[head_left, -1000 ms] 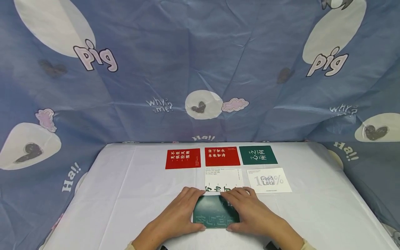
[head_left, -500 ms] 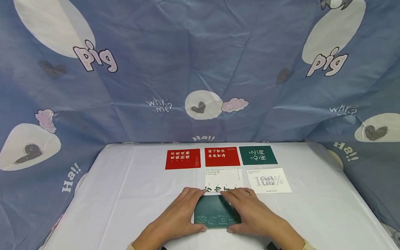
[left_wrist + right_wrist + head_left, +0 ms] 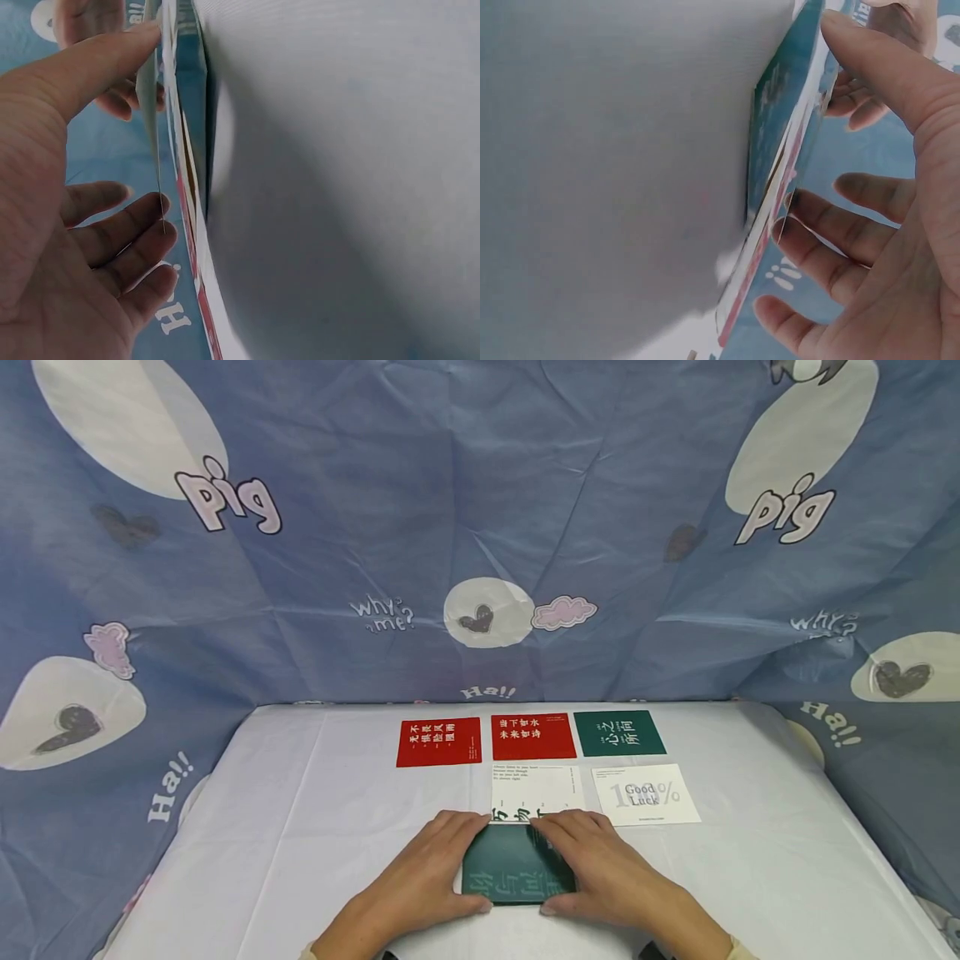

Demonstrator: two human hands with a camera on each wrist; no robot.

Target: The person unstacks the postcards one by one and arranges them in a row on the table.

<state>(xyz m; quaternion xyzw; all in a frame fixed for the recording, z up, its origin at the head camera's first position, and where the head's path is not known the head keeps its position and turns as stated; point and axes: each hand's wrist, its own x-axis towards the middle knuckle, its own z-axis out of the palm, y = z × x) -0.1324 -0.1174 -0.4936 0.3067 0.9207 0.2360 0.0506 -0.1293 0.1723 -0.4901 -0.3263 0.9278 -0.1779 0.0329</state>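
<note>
A green card (image 3: 513, 864) with faint, lighter-green characters lies between both hands, low in the head view. My left hand (image 3: 423, 872) grips its left end, thumb at the near edge and fingers at the far edge. At the right end, my right hand (image 3: 611, 872) holds it the same way and covers its far corner. In the left wrist view the card (image 3: 149, 105) shows thin, edge-on, between thumb and fingertips. Just beyond it lies a white card (image 3: 528, 782) with green characters, its near part overlapped by the right fingers.
Behind, in a row on the white-covered table (image 3: 247, 860), lie a left red card (image 3: 439, 742), a second red card (image 3: 534, 736) and another green card (image 3: 620, 732). A white "Good Luck" card (image 3: 647, 793) lies at right. Blue printed cloth (image 3: 337, 543) hangs behind the table.
The green card has shifted very slightly left and away from me, still between both hands. It now hides a little more of the white card's characters.
</note>
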